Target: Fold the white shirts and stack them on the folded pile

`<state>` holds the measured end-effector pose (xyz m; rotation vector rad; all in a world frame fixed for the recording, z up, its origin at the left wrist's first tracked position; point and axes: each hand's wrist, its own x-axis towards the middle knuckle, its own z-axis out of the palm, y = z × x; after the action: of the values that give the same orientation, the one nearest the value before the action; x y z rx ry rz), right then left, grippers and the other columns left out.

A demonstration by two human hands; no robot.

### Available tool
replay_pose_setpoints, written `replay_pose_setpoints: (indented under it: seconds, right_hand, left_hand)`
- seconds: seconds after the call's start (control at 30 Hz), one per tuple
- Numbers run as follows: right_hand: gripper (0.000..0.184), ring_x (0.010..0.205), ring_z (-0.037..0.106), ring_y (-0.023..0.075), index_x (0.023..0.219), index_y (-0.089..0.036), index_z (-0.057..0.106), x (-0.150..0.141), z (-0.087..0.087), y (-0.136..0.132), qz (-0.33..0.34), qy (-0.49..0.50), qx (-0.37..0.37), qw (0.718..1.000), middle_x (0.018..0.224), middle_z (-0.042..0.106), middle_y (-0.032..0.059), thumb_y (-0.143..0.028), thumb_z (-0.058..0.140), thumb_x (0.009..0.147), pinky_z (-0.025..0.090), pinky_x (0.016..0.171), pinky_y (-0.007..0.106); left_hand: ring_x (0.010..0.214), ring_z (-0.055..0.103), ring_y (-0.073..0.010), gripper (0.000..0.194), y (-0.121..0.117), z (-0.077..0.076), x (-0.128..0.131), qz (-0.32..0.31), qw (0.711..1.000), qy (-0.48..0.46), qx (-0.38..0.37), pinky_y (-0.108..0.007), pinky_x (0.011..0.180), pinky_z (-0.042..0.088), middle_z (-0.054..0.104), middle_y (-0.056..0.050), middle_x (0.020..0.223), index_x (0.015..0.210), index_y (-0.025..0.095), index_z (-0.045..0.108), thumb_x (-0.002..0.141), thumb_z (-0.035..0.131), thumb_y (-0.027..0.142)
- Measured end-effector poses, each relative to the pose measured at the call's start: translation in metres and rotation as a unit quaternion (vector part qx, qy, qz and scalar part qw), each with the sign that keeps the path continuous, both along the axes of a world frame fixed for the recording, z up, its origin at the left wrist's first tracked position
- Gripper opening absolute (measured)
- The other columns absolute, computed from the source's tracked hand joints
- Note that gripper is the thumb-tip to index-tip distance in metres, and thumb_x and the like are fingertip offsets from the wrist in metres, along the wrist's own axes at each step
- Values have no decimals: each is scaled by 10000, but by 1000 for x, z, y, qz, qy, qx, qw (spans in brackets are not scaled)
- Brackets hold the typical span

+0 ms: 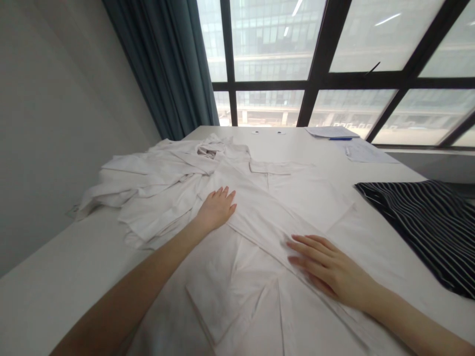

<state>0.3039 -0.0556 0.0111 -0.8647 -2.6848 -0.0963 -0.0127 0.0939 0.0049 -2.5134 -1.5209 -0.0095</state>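
Note:
A white coat-like garment point(256, 207) with a collar and pockets lies spread over the white table in front of me. My left hand point(218, 207) rests flat on its upper part, fingers stretched forward and slightly spread. Lower and to the right, my right hand point(326, 267) lies on the cloth beside a long folded edge, its fingers extended and a little blurred. Neither hand grips the fabric. More white cloth point(159, 173) is bunched and wrinkled to the left; whether it belongs to the same garment I cannot tell.
At the right edge lies a black-and-white striped cloth point(426, 222). Papers point(367, 151) and a blue pen point(340, 139) sit at the far right of the white table point(230, 131). Behind are a blue curtain point(174, 64) and dark-framed windows point(270, 86); a grey wall point(55, 123) stands left.

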Motion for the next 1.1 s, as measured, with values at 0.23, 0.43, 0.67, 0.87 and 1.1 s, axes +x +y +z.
replay_pose_setpoints:
  seconds: [0.23,0.43,0.67,0.87,1.1]
  right_hand:
    - [365,1300,485,177,1290,-191,575,-3,8,2,41,14,-95,994,1332,607,94,-196,515,930,400,1089,345]
    - [265,1288,496,205,1117,-216,608,3,1,3,-28,104,-49,993,1254,649,92,-127,494,896,443,1043,392]
    - [97,1276,494,253,965,-222,524,3,-12,7,-164,120,-77,976,1261,608,122,-249,567,882,481,1004,458]
    - [40,1243,526,223,903,-231,533,3,-15,8,-160,149,-71,973,1218,621,102,-200,510,913,496,995,408]
    - [63,1205,567,226,866,-234,551,2,-13,7,-153,173,-55,971,1186,649,84,-183,530,897,523,959,379]
  left_hand:
    - [1426,302,-253,521,-34,7,25,-220,969,-72,-83,-421,1136,273,341,-151,1533,1449,158,364,998,379,419]
    - [1423,310,-216,457,-54,4,45,-343,925,-126,-100,-400,1169,221,369,-105,1527,1435,190,395,980,405,235]
    - [1439,273,-225,571,-54,5,47,-387,910,-97,-116,-423,1160,232,305,-65,1563,1400,301,454,884,437,56]
    - [1444,257,-213,589,-56,5,48,-374,914,-89,-130,-411,1171,204,330,-25,1554,1420,276,430,872,433,57]
    - [1432,286,-193,565,-55,4,47,-373,910,-125,-130,-401,1176,197,445,-55,1485,1415,204,431,867,416,65]
